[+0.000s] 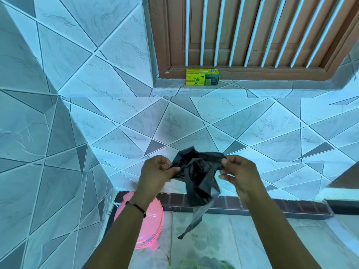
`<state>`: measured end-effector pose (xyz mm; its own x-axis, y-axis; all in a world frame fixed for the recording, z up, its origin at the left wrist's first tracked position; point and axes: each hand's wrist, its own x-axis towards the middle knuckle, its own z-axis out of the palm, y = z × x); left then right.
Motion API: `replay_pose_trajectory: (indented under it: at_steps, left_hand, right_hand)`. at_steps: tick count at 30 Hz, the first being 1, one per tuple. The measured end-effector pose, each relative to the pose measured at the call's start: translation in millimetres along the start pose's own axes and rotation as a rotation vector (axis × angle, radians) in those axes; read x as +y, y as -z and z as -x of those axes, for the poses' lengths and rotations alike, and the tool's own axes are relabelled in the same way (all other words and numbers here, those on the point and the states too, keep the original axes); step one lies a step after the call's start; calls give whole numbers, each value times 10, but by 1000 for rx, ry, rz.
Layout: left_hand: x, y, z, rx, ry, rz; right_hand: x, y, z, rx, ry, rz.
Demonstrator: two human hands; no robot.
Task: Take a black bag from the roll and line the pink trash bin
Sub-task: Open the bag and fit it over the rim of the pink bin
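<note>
A wall (pixel 194 123) of pale blue and grey tiles cut in slanted shapes fills most of the view, with a tiled corner column (pixel 38 133) jutting out on the left. High up, a brown wooden window frame (pixel 252 35) with white vertical bars sits in the wall above a tiled ledge (pixel 252 86). At the bottom lies a pale marbled floor (pixel 252 239), edged along the wall by a strip of dark brick-like tiles (pixel 272 206). The pink trash bin (pixel 147 228) stands on the floor in the corner beside the column, partly hidden behind the person's left forearm, which wears a dark beaded bracelet (pixel 137 206). The black bag (pixel 198 177) is held in the air in front of the wall, above the floor and to the right of the bin; it is crumpled, with a thin tail hanging down. The left hand (pixel 157 171) grips the bag's left edge, fingers curled and thumb pinching the plastic. The right hand (pixel 239 171) pinches the bag's right edge between thumb and curled fingers. A small yellow and green box (pixel 202 76) rests on the ledge, against the window frame.
</note>
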<state>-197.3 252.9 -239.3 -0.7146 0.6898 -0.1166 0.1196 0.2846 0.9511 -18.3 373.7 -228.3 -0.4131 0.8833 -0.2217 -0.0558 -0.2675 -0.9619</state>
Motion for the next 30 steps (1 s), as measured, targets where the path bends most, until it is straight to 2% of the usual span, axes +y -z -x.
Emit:
replay_pose_trajectory:
  at_steps: [3, 7, 12, 14, 16, 19, 21, 25, 27, 28, 30]
  left_hand:
    - [-90, 188, -61, 142, -118, -288]
    - [-218, 374, -100, 217, -174, -449]
    - [-539, 707, -185, 344, -122, -548]
    - [-648, 815, -250, 365, -80, -579]
    - [-703, 850, -301, 349, -65, -608]
    - [-688, 723, -314, 300, 11, -558]
    - [-598, 520, -246, 177, 17, -547]
    - [-281, -54, -71, -146, -384, -597]
    - [-152, -266, -60, -231, -474, -530]
    - [-93, -311, -73, -209, -500, -459]
    - [-62, -266, -162, -22, -534, -350]
  right_hand:
    - [-27, 129, -68, 104, -5, -121]
    - [-50, 205, -132, 187, 29, -305]
    - [-134, 477, -245, 277, 23, -624]
    - [-125, 560, -294, 307, 32, -609]
    - [-100, 544, -312, 322, 35, -449]
    - [-109, 312, -248, 244, 38, -316]
    - [-152, 75, -147, 147, 54, -274]
    - [-208, -360, 87, -110, 121, -30]
    - [-235, -471, 165, -250, 134, -17]
    - [-264, -485, 181, -301, 144, -53]
    - [-356, -429, 196, -380, 215, -118]
